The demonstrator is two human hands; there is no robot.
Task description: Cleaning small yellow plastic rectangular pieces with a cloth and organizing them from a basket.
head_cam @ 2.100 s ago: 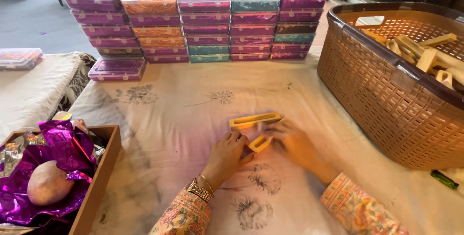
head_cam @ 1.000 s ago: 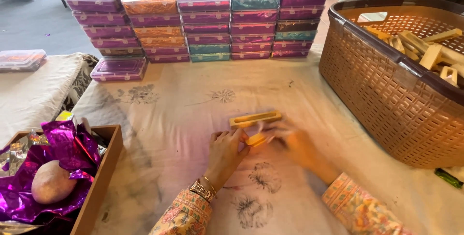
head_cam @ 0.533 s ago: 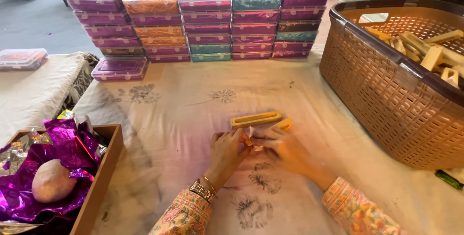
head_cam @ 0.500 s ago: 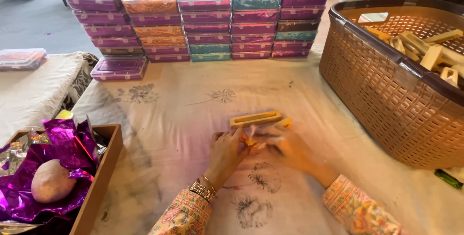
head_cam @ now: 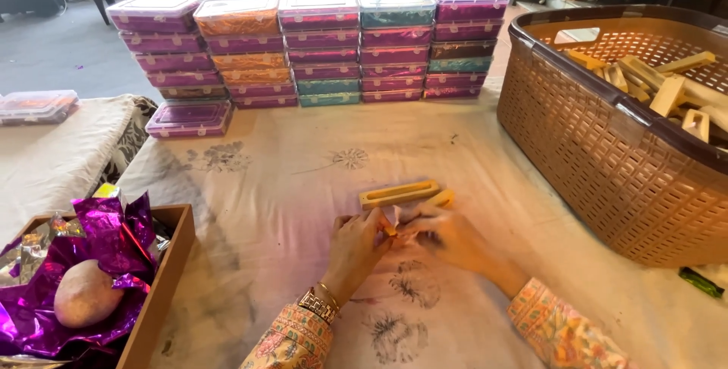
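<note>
Cream cloth with faint floral prints covers the surface (head_cam: 303, 187), seen from above.

Left hand (head_cam: 358, 241): near the middle of the front edge, fingers pinched on a small yellow piece (head_cam: 390, 228); wrist bears a bangle (head_cam: 327, 295) and a watch.
Right hand (head_cam: 447, 234): touching the left, fingertips closed on the same small yellow piece; motion blur hides the exact grip.
Slotted wooden block (head_cam: 400, 194): long, yellow, lying flat just beyond the fingertips, toward the centre of the surface.
Second yellow piece (head_cam: 442, 198): just beside the block's right end, partly behind the right hand.
Brown woven basket (head_cam: 607, 141): at the right edge, holding more pale wooden blocks (head_cam: 667, 84).
Stacked plastic boxes (head_cam: 318, 43): five columns along the far edge, clear lids, purple, orange and teal contents; one single box (head_cam: 189, 117) sits lower at the left end.
Wooden tray (head_cam: 163, 285): front left corner, holding crumpled purple foil (head_cam: 91, 263) and a tan egg-shaped object (head_cam: 85, 293).
</note>
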